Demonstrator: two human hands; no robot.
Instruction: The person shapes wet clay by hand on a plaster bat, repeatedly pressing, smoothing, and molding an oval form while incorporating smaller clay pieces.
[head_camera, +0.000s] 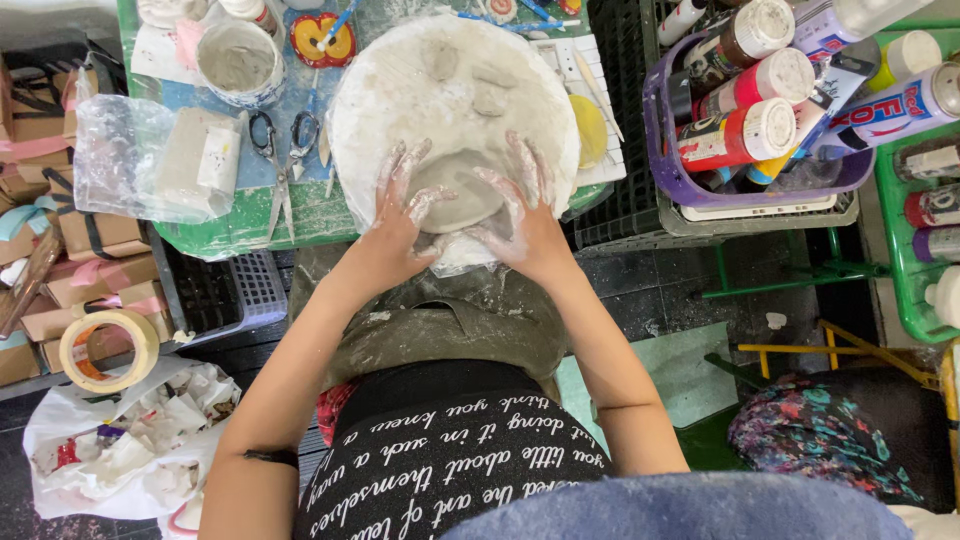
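Left hand: our left hand (400, 215) lay flat on the left rim of the clay disc (458, 190), fingers spread apart and slightly curled, coated in pale slip; clamped on nothing.
Right hand: our right hand (520, 215) pressed the disc's right rim, fingers likewise apart, palm toward the near edge.
Clay disc: a flattened grey round, it sat at the near edge of the round white work board (360, 120), between both hands and touching them.
Board: it rested at the near edge of the green tabletop (310, 215), with three small clay lumps (470, 75) toward its far side, apart from the disc.
Step in hand: we judged it to be shaping and thinning the disc by pressing from both sides.
Doing it well: we thought even pressure from both palms mattered, and working round the rim bit by bit so that no side thinned or cracked.
Nearby: scissors (285, 150) lay just left of the board; a clay-smeared tub (238, 60) stood near the far left; a purple basket of paint bottles (760, 110) stood well to the right.
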